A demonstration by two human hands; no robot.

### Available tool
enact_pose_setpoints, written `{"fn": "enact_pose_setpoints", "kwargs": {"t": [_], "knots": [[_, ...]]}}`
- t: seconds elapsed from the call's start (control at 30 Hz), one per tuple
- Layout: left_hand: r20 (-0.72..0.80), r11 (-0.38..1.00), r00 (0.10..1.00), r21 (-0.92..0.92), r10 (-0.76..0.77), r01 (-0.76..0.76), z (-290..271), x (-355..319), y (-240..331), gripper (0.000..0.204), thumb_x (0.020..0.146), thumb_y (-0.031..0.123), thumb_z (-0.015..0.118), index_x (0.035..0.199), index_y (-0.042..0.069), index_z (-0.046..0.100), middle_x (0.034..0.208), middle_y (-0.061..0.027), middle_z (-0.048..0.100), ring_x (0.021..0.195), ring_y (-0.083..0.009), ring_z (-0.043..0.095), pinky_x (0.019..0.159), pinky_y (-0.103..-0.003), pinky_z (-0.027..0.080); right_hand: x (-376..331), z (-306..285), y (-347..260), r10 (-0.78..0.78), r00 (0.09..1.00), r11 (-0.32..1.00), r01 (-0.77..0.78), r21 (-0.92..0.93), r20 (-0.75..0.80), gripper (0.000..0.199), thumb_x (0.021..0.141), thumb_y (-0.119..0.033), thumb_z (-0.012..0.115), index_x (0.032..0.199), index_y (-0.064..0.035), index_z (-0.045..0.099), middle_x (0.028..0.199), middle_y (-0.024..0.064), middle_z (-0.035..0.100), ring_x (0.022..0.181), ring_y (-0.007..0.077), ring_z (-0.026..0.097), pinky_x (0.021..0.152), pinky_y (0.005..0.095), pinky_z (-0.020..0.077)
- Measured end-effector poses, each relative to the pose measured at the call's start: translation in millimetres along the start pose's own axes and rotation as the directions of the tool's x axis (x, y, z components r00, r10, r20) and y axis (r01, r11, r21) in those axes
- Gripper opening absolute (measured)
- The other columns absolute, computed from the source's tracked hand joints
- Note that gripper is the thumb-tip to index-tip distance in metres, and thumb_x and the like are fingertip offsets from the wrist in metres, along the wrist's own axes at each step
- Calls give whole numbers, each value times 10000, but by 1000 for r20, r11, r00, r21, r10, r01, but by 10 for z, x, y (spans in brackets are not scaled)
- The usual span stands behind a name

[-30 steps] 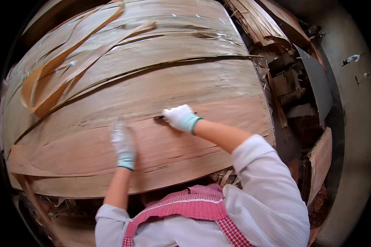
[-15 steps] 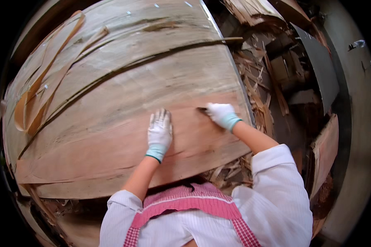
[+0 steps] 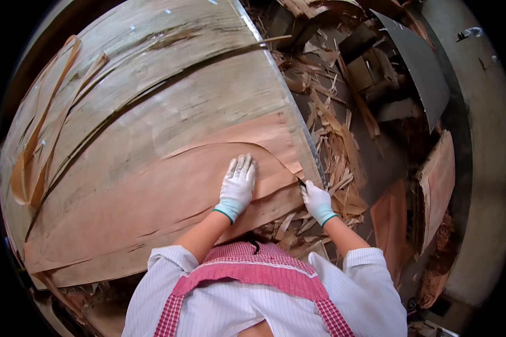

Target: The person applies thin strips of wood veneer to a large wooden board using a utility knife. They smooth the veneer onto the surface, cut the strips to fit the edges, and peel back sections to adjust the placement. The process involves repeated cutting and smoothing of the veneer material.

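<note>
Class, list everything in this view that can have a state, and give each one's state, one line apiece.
Left hand: gloved, open, palm down on the veneer.
Right hand: gloved, closed around the tool.
Tool: gripped, its dark end close to the veneer's right end.
Veneer: spread out, marked by a curved line.
Orange strip: looped back on itself.
Scraps: scattered loosely.
Sleeves: folded back.
Apron: worn.

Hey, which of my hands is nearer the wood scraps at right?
Right. Your right hand is just left of the wood scraps; your left hand lies farther left, on the veneer sheet.
</note>
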State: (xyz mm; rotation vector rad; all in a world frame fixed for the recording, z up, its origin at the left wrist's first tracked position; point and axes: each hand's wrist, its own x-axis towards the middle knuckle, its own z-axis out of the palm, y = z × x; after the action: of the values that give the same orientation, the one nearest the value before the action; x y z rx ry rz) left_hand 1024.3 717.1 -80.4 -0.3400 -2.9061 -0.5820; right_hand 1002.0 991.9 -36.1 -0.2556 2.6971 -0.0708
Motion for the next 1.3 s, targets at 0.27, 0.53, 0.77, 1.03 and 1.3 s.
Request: {"fn": "enact_pose_setpoints", "kwargs": {"t": [0.27, 0.53, 0.77, 1.03, 1.3], "knots": [[13, 1000, 1000, -1, -4, 4, -15, 11, -10, 482, 910, 203, 485, 1345, -2, 456, 1421, -190, 439, 1332, -311, 407, 1145, -445, 248, 1741, -816, -492, 72, 853, 811, 252, 528, -517, 464, 830, -213, 697, 1218, -5, 551, 1099, 207, 611, 988, 356, 596, 870, 391, 469], [-41, 1000, 999, -13, 28, -28, -42, 2, -4, 457, 899, 192, 493, 1306, -14, 483, 1382, -187, 485, 1299, -321, 448, 1132, -447, 276, 1550, -880, -736, -244, 868, 933, 333, 140, -433, 297, 790, -116, 661, 1064, -100, 550, 1124, 162, 564, 917, 388, 597, 760, 466, 491], [52, 999, 999, -40, -13, 15, 59, -97, -52, 439, 899, 177, 470, 1291, -18, 491, 1369, -202, 491, 1289, -325, 457, 1135, -452, 263, -592, -1256, -892, -230, 737, 760, 543, 356, -635, 247, 748, 37, 639, 952, -46, 528, 726, 141, 593, 596, 331, 603, 560, 353, 485], [326, 744, 941, -651, 93, 152, -477, -157, -277, 517, 882, 165, 573, 1348, -6, 432, 1421, -200, 428, 1328, -353, 385, 1114, -421, 282, -1405, -1416, -1486, 120, 981, 46, 148, 988, -152, 139, 889, -69, 639, 968, -40, 529, 823, -34, 516, 727, 40, 462, 651, 197, 395], [441, -511, 895, -757, 60, 407, -1858, -1398, -35, 565, 931, 230, 614, 1401, 13, 389, 1291, -121, 531, 1181, -182, 509, 964, -294, 435, -1362, -572, -2410, -55, 949, 476, 299, 827, -311, 125, 907, -86, 598, 953, 1, 521, 733, 57, 535, 673, 92, 489, 609, 258, 428]]}}
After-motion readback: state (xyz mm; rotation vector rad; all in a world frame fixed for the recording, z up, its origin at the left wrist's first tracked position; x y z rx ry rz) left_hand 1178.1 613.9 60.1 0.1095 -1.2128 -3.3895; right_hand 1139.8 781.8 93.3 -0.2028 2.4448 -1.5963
